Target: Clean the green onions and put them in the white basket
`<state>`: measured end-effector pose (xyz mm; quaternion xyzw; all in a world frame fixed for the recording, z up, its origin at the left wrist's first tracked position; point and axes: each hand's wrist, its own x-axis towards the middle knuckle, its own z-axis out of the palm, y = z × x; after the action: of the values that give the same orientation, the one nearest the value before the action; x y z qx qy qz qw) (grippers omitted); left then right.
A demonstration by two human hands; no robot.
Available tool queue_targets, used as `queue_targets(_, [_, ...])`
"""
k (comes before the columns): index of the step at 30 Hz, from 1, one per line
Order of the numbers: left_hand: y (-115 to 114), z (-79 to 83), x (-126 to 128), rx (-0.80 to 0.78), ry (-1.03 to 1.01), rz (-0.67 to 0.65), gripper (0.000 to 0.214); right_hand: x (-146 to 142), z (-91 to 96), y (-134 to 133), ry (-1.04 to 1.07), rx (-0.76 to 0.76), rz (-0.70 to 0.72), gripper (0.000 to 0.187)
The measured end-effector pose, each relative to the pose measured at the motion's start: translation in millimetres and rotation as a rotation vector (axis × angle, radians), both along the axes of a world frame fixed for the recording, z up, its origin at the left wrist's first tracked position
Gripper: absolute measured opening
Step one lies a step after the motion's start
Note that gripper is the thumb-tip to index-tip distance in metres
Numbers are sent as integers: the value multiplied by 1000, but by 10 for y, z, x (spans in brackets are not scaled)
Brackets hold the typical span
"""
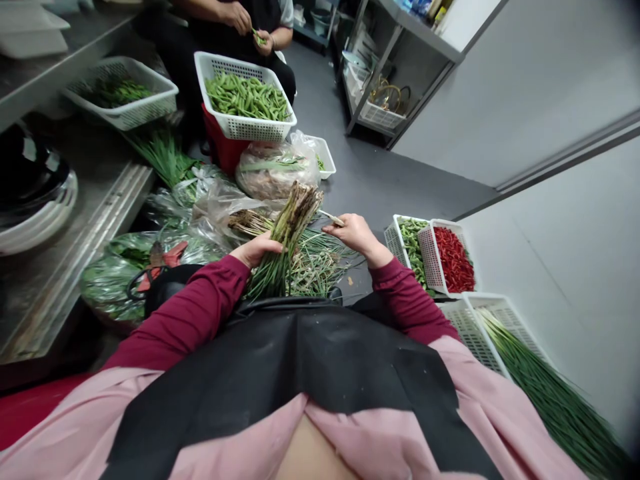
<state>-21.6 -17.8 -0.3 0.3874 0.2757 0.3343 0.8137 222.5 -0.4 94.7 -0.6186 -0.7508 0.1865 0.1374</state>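
My left hand (260, 249) is closed round a bunch of thin spring onions (295, 210), its brown, soil-covered root ends pointing up and away from me. To the right of the bunch, my right hand (356, 233) grips a small knife (336, 219) with a pale handle; its thin blade points left towards the roots. Beneath the bunch lies a heap of loose green stalks and trimmings (317, 270). More spring onions with brown roots (250, 221) rest on a clear plastic bag just beyond my left hand.
Ahead, a white basket of green pods (247, 97) stands on a red support, before another person's hands (250, 27). At right are baskets of red chillies (453, 260), green peppers (414, 243) and long spring onions (545, 380). Bagged greens (117, 273) and a metal shelf (80, 260) border my left.
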Motion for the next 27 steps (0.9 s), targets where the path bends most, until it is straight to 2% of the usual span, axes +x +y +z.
queue_targets(2, [-2, 0, 2, 6, -8, 0, 46, -60, -69, 48, -27, 38, -14, 23])
queue_targets(4, [-3, 6, -5, 5, -6, 22, 50, -11, -143, 91, -29, 216, -77, 21])
queue_targets(6, [-2, 15, -19, -1, -2, 51, 54, 173, -185, 139, -62, 372, -223, 21])
queue_targets(8, [1, 21, -34, -9, -3, 61, 57, 464, -194, 189, -114, 424, -414, 24])
queue_targets(10, [6, 22, -47, -14, -12, 51, 57, 781, -208, 217, -151, 397, -564, 27])
queue_targets(12, [14, 17, -51, -21, -23, 35, 57, 1011, -277, 194, -164, 307, -621, 30])
queue_targets(14, [26, 7, -44, -31, -32, 29, 57, 1069, -419, 111, -156, 139, -589, 33])
queue_targets(16, [40, -2, -27, -43, -36, 23, 56, 938, -603, -13, -97, -57, -469, 31])
queue_targets(18, [53, -8, -5, -53, -34, 16, 56, 686, -762, -138, 65, -173, -315, 23])
queue_targets(19, [58, -12, 6, -56, -34, 14, 56, 549, -809, -184, 191, -166, -269, 19])
queue_targets(21, [62, -19, 22, -58, -38, 12, 55, 314, -820, -228, 489, -117, -275, 21])
queue_targets(24, [56, -30, 30, -46, -59, 10, 54, 130, -669, -175, 901, -103, -414, 40])
queue_targets(27, [33, -30, 15, -34, -70, 5, 49, 85, -488, -71, 1106, -230, -414, 52])
